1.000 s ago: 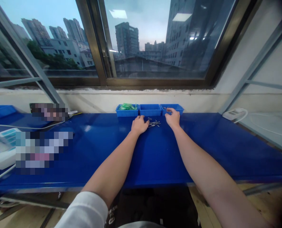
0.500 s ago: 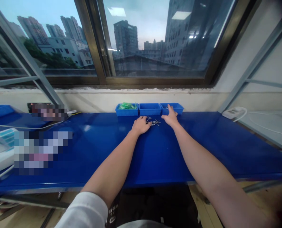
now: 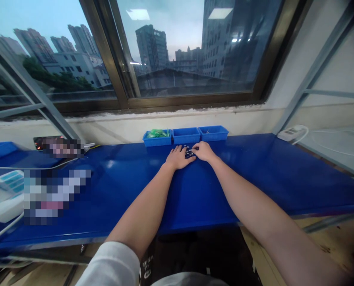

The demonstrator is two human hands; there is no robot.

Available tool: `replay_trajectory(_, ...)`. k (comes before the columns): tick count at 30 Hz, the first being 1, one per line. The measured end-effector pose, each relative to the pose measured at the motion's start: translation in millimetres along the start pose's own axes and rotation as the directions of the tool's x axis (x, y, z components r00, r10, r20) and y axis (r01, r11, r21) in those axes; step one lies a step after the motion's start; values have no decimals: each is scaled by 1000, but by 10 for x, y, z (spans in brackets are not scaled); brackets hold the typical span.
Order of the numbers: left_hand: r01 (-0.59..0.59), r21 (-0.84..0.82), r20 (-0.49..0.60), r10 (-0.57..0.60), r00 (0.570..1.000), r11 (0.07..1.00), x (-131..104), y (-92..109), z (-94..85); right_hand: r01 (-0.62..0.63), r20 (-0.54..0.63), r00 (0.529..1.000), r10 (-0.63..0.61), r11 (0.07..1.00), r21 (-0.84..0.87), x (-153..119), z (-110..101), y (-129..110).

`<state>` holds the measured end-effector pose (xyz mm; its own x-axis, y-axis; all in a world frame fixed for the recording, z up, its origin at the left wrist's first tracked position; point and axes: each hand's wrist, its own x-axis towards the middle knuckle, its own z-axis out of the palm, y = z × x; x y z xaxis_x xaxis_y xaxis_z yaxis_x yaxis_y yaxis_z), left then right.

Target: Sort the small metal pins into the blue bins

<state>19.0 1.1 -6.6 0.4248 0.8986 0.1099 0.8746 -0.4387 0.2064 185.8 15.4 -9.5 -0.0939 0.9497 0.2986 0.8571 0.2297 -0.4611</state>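
Observation:
A small pile of thin, silvery metal pieces (image 3: 188, 151), like pins or screws, lies on the blue table between my two hands. My left hand (image 3: 177, 158) rests flat at the pile's left side, fingers spread and thumb stretched along its near edge. From the right, my right hand (image 3: 205, 151) reaches the pile with its fingertips pinched together; whatever is between them is too small to make out. Just behind that hand stands the right blue tray (image 3: 215, 137), with a few similar metal pieces inside.
Left of that tray are a middle blue tray (image 3: 186, 139) and one holding green plastic bits (image 3: 157, 133). A phone-like device (image 3: 48, 142), a white-and-teal object (image 3: 8, 194) and cables lie leftward on the blue table (image 3: 120, 190). A white power strip (image 3: 291, 133) sits far right.
My right hand has come back from over the right tray to the pile, its fingers now closing together. My left hand stays by the pile, flatter. The view has shifted slightly.

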Motion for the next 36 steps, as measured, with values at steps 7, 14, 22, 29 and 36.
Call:
replay_trajectory(7, -23, 1, -23, 23, 999, 1000, 15, -12, 29, 43, -31, 999, -41, 995, 85, 27, 43, 12)
replay_trajectory(14, -55, -14, -200, 51, 978, 998, 39, -33, 54, 47, -170, 985, -40, 998, 37, 45, 50, -17)
replay_trajectory(22, -133, -38, -432, 104, 896, 990, 72, -9, -10, 153, -212, 969, -126, 982, 115, -9, -37, -136)
replay_trajectory(29, -76, -32, -434, 55, 899, 997, 59, -43, -18, 204, -200, 974, -103, 784, 587, -3, 5, -118)
replay_trajectory(36, -58, -113, -396, 8, 918, 992, 38, -8, -42, 134, -149, 988, -37, 680, 721, 16, -42, -106)
